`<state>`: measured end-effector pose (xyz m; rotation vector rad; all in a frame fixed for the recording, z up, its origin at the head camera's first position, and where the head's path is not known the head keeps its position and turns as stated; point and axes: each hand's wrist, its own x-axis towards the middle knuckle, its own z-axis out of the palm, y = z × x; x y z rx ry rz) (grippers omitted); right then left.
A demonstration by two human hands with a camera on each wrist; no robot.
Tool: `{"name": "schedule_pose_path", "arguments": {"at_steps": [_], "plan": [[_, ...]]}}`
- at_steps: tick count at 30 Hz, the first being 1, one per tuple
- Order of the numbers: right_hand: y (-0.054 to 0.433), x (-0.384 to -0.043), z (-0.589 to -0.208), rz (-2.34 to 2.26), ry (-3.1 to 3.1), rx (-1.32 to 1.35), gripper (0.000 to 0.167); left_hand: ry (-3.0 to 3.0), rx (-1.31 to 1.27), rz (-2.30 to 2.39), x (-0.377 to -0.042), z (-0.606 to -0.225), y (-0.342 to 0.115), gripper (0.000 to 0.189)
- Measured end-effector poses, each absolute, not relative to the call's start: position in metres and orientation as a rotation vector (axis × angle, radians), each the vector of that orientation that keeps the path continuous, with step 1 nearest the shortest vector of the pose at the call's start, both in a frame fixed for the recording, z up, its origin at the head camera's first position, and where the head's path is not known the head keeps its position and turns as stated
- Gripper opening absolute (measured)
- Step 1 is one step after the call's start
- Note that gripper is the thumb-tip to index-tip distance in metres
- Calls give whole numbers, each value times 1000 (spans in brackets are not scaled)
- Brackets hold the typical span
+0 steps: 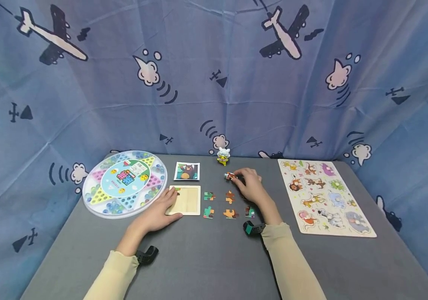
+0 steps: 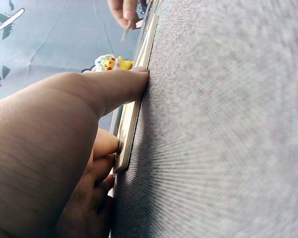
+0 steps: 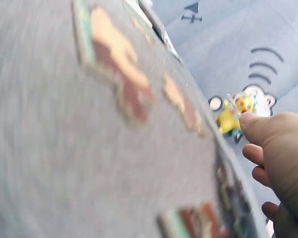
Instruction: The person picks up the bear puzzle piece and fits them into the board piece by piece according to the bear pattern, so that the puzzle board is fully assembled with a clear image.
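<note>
My left hand [image 1: 160,210] lies over the left side of a shallow wooden puzzle tray [image 1: 198,201], its thumb extended along the near edge and fingers on the left side. Part of a green and brown puzzle piece [image 1: 178,190] shows in the tray's far left corner, beside the fingertips. Between thumb and fingers, my right hand [image 1: 250,183] pinches a brown and white puzzle piece [image 1: 230,176] above the far part of the table. In the right wrist view, that piece appears as a thin edge at the fingertips [image 3: 247,118]. Several loose puzzle pieces [image 1: 230,213] lie right of the tray.
A bear picture card [image 1: 186,171] lies behind the tray. Left stands a round marble-game board [image 1: 125,183]; right lies a wooden animal board [image 1: 326,198]. A small yellow and white figurine [image 1: 223,156] stands at the back, before the curtain [image 1: 183,116].
</note>
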<state>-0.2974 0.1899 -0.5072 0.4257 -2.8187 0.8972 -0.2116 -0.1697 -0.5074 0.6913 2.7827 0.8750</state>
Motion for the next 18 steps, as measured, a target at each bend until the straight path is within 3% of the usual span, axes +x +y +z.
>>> {"name": "schedule_pose_path", "arguments": {"at_steps": [18], "plan": [[125, -291, -479, 969, -2819, 578, 33, 2792, 690, 842, -213, -510, -170, 85]]}}
